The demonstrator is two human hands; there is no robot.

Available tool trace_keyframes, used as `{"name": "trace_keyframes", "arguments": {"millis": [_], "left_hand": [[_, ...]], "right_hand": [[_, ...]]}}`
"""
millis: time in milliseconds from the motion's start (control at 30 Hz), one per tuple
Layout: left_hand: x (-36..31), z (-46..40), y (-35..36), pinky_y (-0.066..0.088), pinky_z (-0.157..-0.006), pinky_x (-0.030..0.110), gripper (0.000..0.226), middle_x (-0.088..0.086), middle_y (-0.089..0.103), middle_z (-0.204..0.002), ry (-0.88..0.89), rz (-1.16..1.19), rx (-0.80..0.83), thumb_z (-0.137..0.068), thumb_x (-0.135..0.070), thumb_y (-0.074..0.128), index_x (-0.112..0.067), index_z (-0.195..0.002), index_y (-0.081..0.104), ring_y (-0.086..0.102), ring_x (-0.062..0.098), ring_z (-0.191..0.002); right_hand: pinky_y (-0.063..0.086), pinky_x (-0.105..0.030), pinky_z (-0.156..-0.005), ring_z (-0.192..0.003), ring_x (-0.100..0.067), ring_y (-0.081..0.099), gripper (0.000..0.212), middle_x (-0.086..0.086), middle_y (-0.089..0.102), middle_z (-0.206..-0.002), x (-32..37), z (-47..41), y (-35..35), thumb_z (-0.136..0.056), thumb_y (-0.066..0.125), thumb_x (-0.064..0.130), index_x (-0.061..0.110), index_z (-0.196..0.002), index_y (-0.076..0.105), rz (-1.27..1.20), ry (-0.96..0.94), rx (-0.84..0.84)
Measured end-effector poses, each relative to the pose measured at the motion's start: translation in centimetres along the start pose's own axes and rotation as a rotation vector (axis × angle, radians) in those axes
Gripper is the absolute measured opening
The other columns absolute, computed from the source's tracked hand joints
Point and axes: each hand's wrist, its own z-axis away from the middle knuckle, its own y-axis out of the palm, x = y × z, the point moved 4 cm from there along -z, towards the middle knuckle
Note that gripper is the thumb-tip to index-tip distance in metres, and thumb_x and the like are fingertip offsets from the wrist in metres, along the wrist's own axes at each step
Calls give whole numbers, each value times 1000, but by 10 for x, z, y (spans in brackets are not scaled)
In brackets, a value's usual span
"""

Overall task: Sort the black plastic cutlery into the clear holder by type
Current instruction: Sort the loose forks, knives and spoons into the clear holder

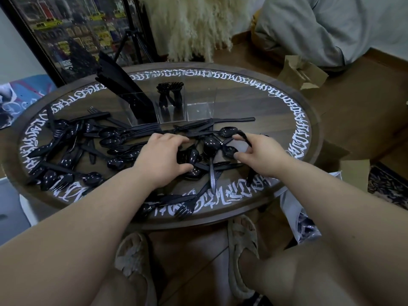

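A clear three-part holder (198,111) stands at the back of the round table (318,138). Its left part holds black knives (123,85), its middle part holds forks or spoons (170,93), and its right part looks empty. Loose black cutlery (72,146) lies scattered over the table's left and middle. My left hand (159,157) curls its fingers over a spoon (192,157) in the pile. My right hand (258,153) holds black cutlery (249,171) whose handle points down toward me, and its fingertips touch another spoon (229,151).
The dark table has white lettering round its rim. A brown cardboard box (302,74) sits on the floor at the back right, and a plastic bag (304,217) lies by the right table edge. My slippered feet (240,246) are under the near edge.
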Motion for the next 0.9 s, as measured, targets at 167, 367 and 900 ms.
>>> {"name": "trace_keyframes", "arguments": {"millis": [167,367,900], "left_hand": [[19,13,-12,33,-108,41,71,-7,44,-142,-17,-24,26,-75,-57,69,-33,-137,45,30,23,-132],[33,30,-13,29,-110,50,81,-10,29,-152,-64,-124,176,-71,-69,63,-43,-142,35,15,23,-140],[6,8,2,20,-111,52,75,-6,18,-157,-4,-93,149,-79,-69,55,-45,-145,27,9,23,-143]], "right_hand": [[38,-24,-66,-69,-2,47,52,17,53,-75,35,11,19,-92,59,35,34,-141,42,138,-214,152],[45,-29,-80,-101,-23,60,54,-2,66,-114,29,4,21,-94,51,25,29,-146,36,255,-155,151],[48,-37,-79,-99,-32,56,30,-6,46,-119,27,-29,6,-95,49,36,22,-120,58,370,-113,-121]]}}
